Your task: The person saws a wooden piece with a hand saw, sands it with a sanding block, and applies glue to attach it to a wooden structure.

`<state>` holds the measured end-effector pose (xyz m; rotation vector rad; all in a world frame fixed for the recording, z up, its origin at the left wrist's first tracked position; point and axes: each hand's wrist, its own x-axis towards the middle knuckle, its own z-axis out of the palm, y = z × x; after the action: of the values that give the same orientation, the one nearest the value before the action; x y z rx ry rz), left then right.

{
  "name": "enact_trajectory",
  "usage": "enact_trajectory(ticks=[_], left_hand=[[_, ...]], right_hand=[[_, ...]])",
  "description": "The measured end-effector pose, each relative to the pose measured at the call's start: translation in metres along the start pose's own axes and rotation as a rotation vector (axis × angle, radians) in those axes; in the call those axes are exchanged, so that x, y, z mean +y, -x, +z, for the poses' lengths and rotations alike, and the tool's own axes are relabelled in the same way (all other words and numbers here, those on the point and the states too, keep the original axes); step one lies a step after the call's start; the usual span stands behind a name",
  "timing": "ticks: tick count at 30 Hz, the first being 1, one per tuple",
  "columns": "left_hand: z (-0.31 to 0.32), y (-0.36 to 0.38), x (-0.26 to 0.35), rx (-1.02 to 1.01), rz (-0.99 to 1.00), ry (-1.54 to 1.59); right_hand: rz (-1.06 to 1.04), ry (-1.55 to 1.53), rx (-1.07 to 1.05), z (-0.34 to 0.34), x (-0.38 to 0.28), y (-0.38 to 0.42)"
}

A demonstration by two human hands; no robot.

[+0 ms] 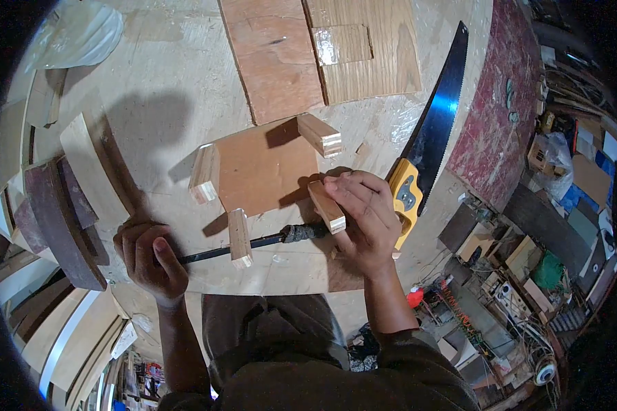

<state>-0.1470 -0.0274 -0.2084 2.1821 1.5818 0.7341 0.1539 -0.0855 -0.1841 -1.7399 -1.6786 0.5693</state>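
Note:
A small wooden piece lies upside down on the worktable, its brown panel (267,168) flat and several short plywood legs (238,236) standing up from it. My right hand (370,216) is closed round the leg (328,207) at the near right corner, thumb and fingers on its sides. My left hand (151,260) is curled, thumb against the fingers, at the left end of a thin black bar (216,253); whether it grips the bar is hidden. The bar's other end, wrapped in dark tape (301,233), lies by my right hand.
A handsaw with a yellow handle (406,188) lies right of my right hand, teeth outward. Flat wooden boards (274,55) lie beyond the panel. Curved wood strips (96,161) stand at left, below a plastic bag (79,34). Clutter (528,274) covers the floor at right.

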Motion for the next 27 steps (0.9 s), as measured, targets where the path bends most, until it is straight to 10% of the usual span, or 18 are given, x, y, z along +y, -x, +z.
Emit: enact_trajectory(ticks=[12,27], left_hand=[[-0.002,0.001,-0.001,-0.033,-0.012,-0.004],[-0.001,0.014,-0.014,-0.006,-0.057,-0.101]], right_hand=[[-0.048,0.002,0.126,-0.028,0.004,0.009],[0.418,-0.258,0.506,-0.070,-0.006,0.072]])
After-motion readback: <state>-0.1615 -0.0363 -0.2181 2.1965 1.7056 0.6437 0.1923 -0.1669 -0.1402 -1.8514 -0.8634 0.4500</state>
